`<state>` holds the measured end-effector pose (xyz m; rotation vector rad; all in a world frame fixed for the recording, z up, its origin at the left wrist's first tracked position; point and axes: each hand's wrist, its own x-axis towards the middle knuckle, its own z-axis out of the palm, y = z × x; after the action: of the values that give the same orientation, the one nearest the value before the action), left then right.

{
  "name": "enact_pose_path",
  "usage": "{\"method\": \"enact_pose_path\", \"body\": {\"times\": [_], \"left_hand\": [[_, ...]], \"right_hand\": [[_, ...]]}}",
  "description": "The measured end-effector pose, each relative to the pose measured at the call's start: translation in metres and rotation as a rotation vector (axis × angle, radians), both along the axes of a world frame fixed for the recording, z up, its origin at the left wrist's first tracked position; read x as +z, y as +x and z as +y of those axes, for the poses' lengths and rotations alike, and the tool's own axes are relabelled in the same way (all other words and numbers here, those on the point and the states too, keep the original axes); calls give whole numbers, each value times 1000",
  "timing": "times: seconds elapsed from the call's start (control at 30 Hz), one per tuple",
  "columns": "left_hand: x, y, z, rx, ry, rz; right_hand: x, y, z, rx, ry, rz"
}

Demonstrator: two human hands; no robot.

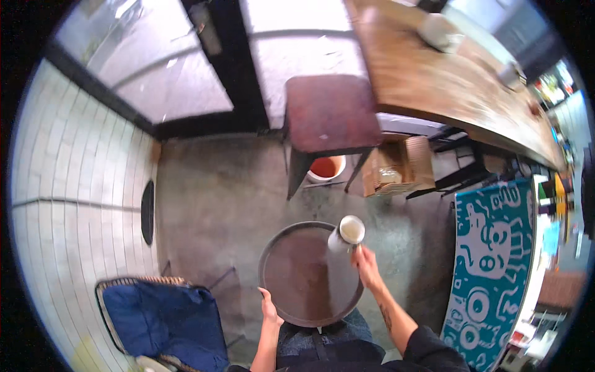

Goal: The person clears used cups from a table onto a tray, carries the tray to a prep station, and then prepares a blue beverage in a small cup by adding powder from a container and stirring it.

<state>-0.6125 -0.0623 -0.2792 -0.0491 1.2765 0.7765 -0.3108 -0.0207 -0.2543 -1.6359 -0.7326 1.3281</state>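
A round dark brown tray (297,279) is in front of my body, its surface bare where it shows. My left hand (271,309) grips its left rim, thumb on the edge and the other fingers hidden beneath. My right hand (366,265) is closed on the handle of a white mug (351,229). The mug is over the upper right edge of the tray, slightly tilted with its pale inside showing. Whether the mug touches the tray I cannot tell.
A dark red stool (331,115) stands ahead, with a white bucket (336,177) beneath it and a cardboard box (396,177) alongside. A wooden counter (434,74) bearing cups runs at the upper right. A blue-cushioned chair (161,319) is left; a teal patterned panel (486,273) is right.
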Motion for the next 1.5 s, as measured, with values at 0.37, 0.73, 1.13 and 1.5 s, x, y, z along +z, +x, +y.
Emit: {"method": "enact_pose_path", "body": {"times": [0.37, 0.73, 1.13, 1.5], "left_hand": [[95, 160, -12, -838, 309, -277], [164, 293, -235, -1381, 243, -493], [190, 412, -493, -1851, 149, -396], [174, 564, -738, -2255, 244, -248]], "right_hand": [[172, 4, -252, -485, 176, -382], [249, 2, -522, -965, 158, -700], [206, -21, -856, -2006, -102, -763], [161, 42, -1044, -2363, -21, -62]]}}
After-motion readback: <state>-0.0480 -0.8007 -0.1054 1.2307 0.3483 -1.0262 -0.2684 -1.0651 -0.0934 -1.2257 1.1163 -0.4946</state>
